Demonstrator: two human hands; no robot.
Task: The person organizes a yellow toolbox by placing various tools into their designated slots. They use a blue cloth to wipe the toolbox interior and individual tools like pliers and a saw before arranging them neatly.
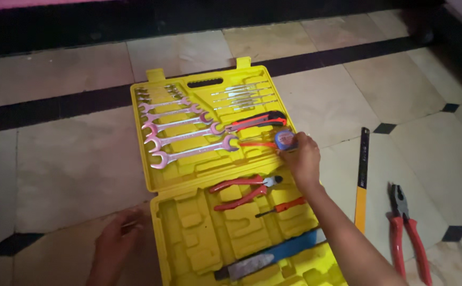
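An open yellow tool case lies on the tiled floor. My right hand grips a small round blue and orange tape measure at the right edge of the upper tray. My left hand rests flat on the floor beside the case's lower left edge, holding nothing. The upper tray holds several silver open-end wrenches and a red and black utility knife. Below sit red-handled cutters, a small orange-handled screwdriver and a blue-handled blade tool.
On the floor right of the case lie a black and yellow ruler and red-handled pliers. A dark band of floor runs behind the case, and a dark raised edge lines the far side.
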